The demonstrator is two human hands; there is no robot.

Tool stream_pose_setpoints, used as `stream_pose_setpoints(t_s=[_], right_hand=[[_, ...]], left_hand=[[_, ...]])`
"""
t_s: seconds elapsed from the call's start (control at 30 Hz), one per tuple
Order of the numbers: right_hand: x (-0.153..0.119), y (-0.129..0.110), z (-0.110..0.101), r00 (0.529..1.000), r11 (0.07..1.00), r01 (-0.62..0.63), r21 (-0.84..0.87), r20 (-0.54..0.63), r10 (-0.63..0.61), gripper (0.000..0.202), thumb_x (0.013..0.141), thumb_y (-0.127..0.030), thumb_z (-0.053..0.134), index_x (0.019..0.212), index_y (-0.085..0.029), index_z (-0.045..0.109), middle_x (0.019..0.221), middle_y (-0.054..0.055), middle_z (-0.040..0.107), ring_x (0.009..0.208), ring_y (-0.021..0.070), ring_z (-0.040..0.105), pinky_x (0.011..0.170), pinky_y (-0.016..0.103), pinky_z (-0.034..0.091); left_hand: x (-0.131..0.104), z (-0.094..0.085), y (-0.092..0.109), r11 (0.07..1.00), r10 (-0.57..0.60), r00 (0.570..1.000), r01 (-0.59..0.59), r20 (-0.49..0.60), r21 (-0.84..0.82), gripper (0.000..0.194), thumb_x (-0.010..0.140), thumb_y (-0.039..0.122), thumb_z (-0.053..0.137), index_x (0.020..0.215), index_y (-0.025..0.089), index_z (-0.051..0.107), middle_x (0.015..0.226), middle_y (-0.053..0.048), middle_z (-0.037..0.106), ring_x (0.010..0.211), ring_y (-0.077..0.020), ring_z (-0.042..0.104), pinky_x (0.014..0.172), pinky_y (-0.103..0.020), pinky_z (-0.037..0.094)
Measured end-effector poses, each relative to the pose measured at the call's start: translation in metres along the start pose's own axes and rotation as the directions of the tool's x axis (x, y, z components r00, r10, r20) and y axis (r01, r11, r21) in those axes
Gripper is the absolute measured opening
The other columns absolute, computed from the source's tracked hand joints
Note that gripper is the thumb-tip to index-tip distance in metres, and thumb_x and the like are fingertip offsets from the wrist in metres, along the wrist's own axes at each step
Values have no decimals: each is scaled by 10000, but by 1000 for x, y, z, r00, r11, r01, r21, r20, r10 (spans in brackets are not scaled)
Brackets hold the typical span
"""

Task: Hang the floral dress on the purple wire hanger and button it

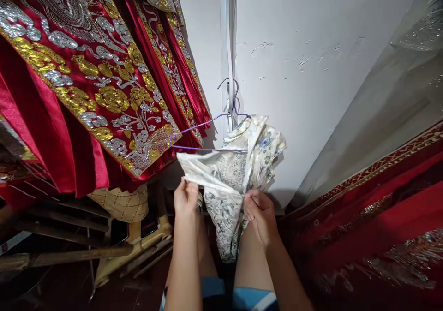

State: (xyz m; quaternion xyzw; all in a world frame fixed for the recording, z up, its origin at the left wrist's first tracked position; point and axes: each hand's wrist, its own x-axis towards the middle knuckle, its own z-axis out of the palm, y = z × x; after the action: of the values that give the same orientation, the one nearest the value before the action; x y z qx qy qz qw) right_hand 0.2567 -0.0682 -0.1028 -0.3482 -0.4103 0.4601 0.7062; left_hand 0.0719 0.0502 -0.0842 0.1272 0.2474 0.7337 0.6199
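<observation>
A white garment with a blue-grey floral pattern (224, 214) hangs half on a purple wire hanger (207, 149). Its right shoulder covers the hanger's right arm, while the left arm of the hanger is bare. My left hand (187, 194) is closed on the garment's loose left edge, below the bare hanger arm. At the front opening, my right hand (259, 212) pinches the garment's edge. The hanger's hook sits at a pale vertical strip (229, 34) on the wall; whether it is hooked there I cannot make out.
Red skirts with gold and silver embroidery (114, 98) hang at the left. Beneath them stands a bamboo or wooden frame (134, 251) beside a netted dress form (121, 205). Red embroidered cloth (387, 218) and clear plastic (380, 131) line the right. A white wall (311, 34) faces me.
</observation>
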Motion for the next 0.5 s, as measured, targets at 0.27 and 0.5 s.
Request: stream_pose_setpoints(t_s=[0.27,0.5], right_hand=[[-41,-14,-44,971,970,-240,-24,-26,239,285,728,-429,815,692,-188,667,489,-68,382,447,63,259,453,232,183],[-37,-22,-44,865,802,-363,-474,148,479,395,788,-539,700,651,-171,658,453,-38,429,431,100,365,452,246,269]], left_hand=[[-75,-4,-15,996,-47,994,54,97,-70,87,898,163,632,817,141,654,784,-2,665,748,-107,649,788,-209,527],[-128,20,-19,975,-136,869,32,476,220,258,855,387,716,799,179,573,847,-7,608,728,-131,555,720,-229,441]])
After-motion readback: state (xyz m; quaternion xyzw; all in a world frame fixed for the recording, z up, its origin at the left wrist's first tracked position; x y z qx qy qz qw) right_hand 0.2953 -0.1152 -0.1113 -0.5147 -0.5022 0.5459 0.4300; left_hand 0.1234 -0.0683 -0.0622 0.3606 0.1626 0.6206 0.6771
